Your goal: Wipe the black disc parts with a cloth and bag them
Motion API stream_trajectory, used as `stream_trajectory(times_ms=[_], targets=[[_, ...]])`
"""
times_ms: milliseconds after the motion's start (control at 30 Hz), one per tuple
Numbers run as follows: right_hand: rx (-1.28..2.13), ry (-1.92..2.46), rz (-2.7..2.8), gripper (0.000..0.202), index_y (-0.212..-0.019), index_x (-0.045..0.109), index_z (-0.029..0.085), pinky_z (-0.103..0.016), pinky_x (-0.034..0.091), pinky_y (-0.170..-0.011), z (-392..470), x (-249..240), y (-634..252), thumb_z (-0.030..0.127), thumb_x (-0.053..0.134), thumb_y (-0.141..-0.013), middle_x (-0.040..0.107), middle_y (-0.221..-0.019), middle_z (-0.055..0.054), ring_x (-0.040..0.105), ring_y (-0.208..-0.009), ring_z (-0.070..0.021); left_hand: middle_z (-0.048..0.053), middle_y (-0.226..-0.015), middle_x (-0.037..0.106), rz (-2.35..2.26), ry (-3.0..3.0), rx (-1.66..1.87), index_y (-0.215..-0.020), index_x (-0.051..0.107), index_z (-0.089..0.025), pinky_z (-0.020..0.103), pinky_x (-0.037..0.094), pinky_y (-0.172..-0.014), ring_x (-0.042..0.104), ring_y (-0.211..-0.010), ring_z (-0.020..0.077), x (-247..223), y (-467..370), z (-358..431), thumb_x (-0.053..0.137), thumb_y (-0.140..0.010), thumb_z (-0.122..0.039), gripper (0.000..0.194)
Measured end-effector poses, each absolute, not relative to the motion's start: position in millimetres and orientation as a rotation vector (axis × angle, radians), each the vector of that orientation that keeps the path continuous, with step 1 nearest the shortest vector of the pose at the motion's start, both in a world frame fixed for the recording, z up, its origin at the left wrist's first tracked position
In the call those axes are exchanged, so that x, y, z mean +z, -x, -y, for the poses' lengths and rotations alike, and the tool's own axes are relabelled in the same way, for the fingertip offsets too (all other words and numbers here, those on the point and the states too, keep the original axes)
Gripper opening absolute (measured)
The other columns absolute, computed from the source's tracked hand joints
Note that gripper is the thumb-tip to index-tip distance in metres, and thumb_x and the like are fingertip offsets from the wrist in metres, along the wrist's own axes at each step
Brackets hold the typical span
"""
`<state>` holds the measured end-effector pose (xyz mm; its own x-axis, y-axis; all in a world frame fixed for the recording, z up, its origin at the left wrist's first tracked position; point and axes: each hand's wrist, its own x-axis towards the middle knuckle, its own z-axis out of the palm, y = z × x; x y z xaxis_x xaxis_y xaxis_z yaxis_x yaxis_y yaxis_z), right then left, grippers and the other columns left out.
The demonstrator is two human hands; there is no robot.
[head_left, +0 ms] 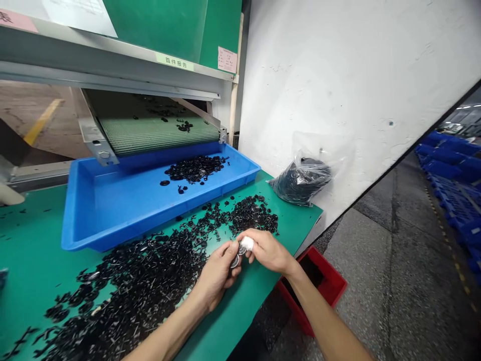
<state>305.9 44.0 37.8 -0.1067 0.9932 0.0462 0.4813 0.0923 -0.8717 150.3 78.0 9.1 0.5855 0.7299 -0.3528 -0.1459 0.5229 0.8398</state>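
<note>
Over the front edge of the green table [225, 321], my two hands meet. My left hand [221, 268] is closed, its thumb and fingers pinching a small round disc-shaped part [235, 261] with a pale rim. My right hand [265, 250] has white tape on one finger and is closed on a similar disc-shaped part [242, 248], touching the left one. Whether the two discs are joined I cannot tell. Just behind my hands lies a pile of round black parts [253, 213]. Left of them spreads a larger heap of thin black pieces [143, 286].
A blue tray [124, 198] holding black parts stands below a green conveyor belt [158, 130]. A clear plastic bag [304, 180] of dark parts leans against the white panel [319, 75]. On the floor at right sits a red bin [332, 286].
</note>
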Motion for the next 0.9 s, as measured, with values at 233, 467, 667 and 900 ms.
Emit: stream_trajectory(times_ms=[233, 467, 667, 900], targets=[[0.539, 1.514, 1.777, 0.038, -0.11, 0.065, 0.021, -0.025, 0.044, -0.072, -32.6, 22.0, -295.4, 0.004, 0.049, -0.08, 0.059, -0.091, -0.002, 0.055, -0.078, -0.0137, -0.008, -0.054, 0.04, -0.804, -0.917, 0.583, -0.079, 0.054, -0.017, 0.011, 0.012, -0.034, 0.03, -0.043, 0.0043, 10.4, -148.3, -76.7, 0.067, -0.077, -0.055, 0.039], [0.67, 1.464, 1.55, 0.033, -0.108, 0.067, 0.021, -0.021, 0.045, -0.063, -28.3, 8.0, -294.5, 0.01, 0.054, -0.081, 0.061, -0.088, -0.001, 0.055, -0.072, -0.0123, -0.007, -0.056, 0.042, -0.801, -1.038, 0.48, -0.079, 0.055, -0.018, 0.014, 0.013, -0.036, 0.029, -0.045, 0.0054, 8.8, -143.2, -76.3, 0.064, -0.079, -0.058, 0.041], [0.941, 1.353, 1.432, 0.03, -0.101, 0.074, 0.023, -0.019, 0.043, -0.055, -26.2, 7.2, -299.3, 0.01, 0.056, -0.08, 0.057, -0.081, 0.001, 0.052, -0.06, -0.0077, -0.007, -0.049, 0.042, -0.869, -1.14, 0.466, -0.077, 0.054, -0.019, 0.015, 0.016, -0.037, 0.024, -0.044, 0.0064, 7.5, -143.5, -72.7, 0.055, -0.083, -0.062, 0.044], [1.126, 1.318, 1.233, 0.024, -0.097, 0.071, 0.016, -0.019, 0.042, -0.047, -39.8, -0.3, -296.4, 0.018, 0.05, -0.087, 0.056, -0.055, 0.004, 0.053, -0.044, -0.008, -0.004, -0.056, 0.047, -0.8, -1.045, 0.51, -0.072, 0.057, -0.017, 0.014, 0.02, -0.038, 0.031, -0.046, 0.0052, 7.1, -146.5, -77.1, 0.06, -0.086, -0.051, 0.037]])
